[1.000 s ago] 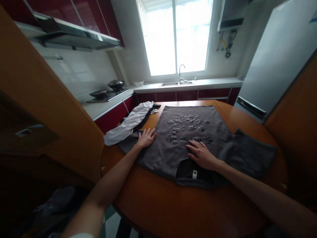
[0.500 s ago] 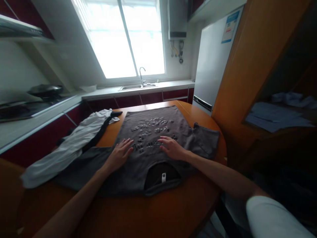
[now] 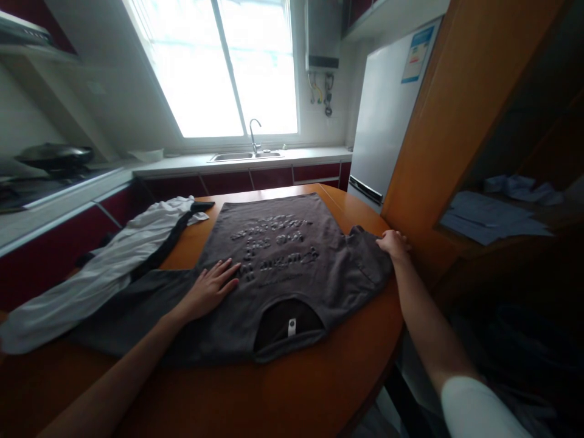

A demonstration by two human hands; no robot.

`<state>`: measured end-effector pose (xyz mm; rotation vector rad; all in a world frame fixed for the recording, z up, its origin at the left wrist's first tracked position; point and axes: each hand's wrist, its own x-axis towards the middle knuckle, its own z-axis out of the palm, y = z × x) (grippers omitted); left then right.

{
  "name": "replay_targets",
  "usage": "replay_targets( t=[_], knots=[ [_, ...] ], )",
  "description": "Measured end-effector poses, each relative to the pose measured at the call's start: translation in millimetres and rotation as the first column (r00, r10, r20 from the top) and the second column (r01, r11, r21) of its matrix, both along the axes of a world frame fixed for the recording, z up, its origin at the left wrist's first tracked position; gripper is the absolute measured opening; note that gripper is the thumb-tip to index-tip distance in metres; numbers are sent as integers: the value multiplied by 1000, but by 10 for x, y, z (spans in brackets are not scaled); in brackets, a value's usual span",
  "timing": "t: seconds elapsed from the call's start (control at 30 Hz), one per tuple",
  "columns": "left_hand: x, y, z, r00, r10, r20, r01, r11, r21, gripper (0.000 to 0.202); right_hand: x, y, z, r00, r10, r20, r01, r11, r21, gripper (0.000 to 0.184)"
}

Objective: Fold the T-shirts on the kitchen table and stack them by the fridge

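Note:
A dark grey T-shirt point(image 3: 296, 243) with raised lettering lies spread on the round wooden table point(image 3: 255, 401), its neckline and white label toward me. My left hand point(image 3: 212, 286) rests flat on the chest beside the lettering, fingers stretched out. At the table's right edge, my right hand point(image 3: 394, 243) is closed on the end of the shirt's right sleeve point(image 3: 368, 255); its fingertips are partly hidden. The other sleeve runs left, partly under my left forearm and next to a white garment point(image 3: 132, 243) with dark trim.
The white garment reaches across the table's left side. A wooden cabinet point(image 3: 424, 158) and a fridge point(image 3: 387, 109) stand close on the right. Behind the table runs a counter with a sink point(image 3: 241, 157). A covered pan point(image 3: 55, 155) sits on the stove at left.
My right hand has moved right from the shirt's chest to the sleeve end and closed on it. My left hand stays flat on the chest. The view has shifted slightly.

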<state>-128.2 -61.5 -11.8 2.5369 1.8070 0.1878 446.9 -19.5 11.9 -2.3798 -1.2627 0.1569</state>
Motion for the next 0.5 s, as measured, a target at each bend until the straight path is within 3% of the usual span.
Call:
replay_targets(
  t=[0.1, 0.2, 0.37, 0.5],
  knots=[
    [-1, 1, 0, 1000, 2, 14, -2, 1000, -3, 60, 154, -43, -84, 1000, 7, -21, -8, 999, -39, 32],
    [-3, 1, 3, 1000, 11, 16, -11, 1000, -21, 62, 332, -53, -108, 996, 84, -10, -84, 996, 15, 22],
    [-11, 11, -12, 1000, 3, 17, -3, 1000, 4, 62, 585, -66, 11, 988, 95, 120, -114, 981, 156, 18],
    [-19, 23, -28, 1000, 2, 14, -2, 1000, 4, 62, 579, -139, 57, 983, 133, 130, -147, 983, 107, 18]
  ],
)
